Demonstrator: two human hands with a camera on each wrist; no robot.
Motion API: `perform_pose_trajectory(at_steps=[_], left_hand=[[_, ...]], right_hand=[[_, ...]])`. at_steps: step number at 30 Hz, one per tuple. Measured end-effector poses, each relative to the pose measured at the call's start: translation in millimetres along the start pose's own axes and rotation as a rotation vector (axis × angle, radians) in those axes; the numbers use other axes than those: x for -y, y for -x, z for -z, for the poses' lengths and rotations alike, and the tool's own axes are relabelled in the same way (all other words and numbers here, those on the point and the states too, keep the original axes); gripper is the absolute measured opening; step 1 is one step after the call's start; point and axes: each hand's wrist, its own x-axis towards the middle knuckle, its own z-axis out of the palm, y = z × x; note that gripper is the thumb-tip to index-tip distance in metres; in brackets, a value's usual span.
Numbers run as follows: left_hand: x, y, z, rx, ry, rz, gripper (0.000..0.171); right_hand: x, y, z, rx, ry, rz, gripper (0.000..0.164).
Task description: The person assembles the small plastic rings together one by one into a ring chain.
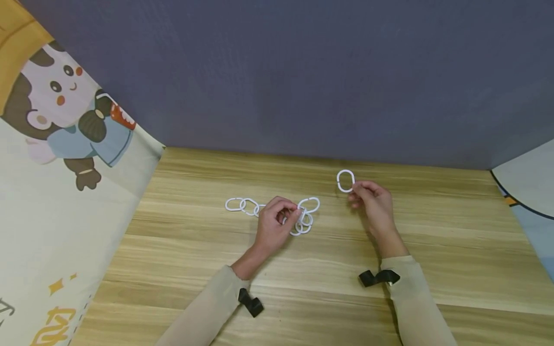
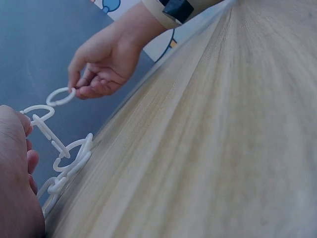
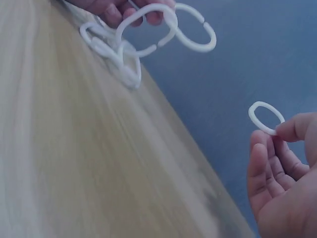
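Note:
My left hand (image 1: 275, 222) pinches the end link (image 1: 309, 205) of a white plastic chain, raised over the table. Below it several joined links (image 1: 304, 226) hang and bunch on the wood, and more of the chain (image 1: 241, 205) trails out to the left, partly hidden behind the hand. Off to the right, my right hand (image 1: 375, 204) holds a single loose white oval link (image 1: 346, 181) between thumb and forefinger. In the right wrist view a small gap (image 3: 204, 24) shows in the chain's end link. The loose link and the chain are apart.
Everything is over a wood-grain table (image 1: 320, 298). A dark blue-grey panel (image 1: 303, 77) stands along its far edge. To the left is a pale wall (image 1: 56, 216) with a cartoon figure (image 1: 69, 110). Black bands (image 1: 378, 278) are on both sleeves.

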Motion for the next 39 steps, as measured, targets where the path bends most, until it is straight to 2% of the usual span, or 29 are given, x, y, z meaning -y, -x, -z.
perform_pose_trajectory(at_steps=[7,13,22,29,39], left_hand=[[1.3,-1.5,-0.6,-0.001,-0.009,0.003,0.007],[1.5,-3.2,-2.0,-0.007,-0.011,-0.010,0.007],[2.9,-5.6,-3.3,-0.020,-0.011,-0.034,0.007],[3.4,-7.3,-4.3,-0.023,-0.014,-0.044,0.006],[0.3,-8.8,-6.8,-0.030,-0.009,-0.016,0.008]], right_hand=[[15,6,-8,0.106,0.041,0.020,0.005],[26,13,-15,0.221,0.080,0.012,0.018],[33,17,-20,0.305,0.153,-0.038,0.019],[33,18,-24,0.395,0.172,-0.094,0.011],[29,16,-28,0.432,0.212,-0.118,0.012]])
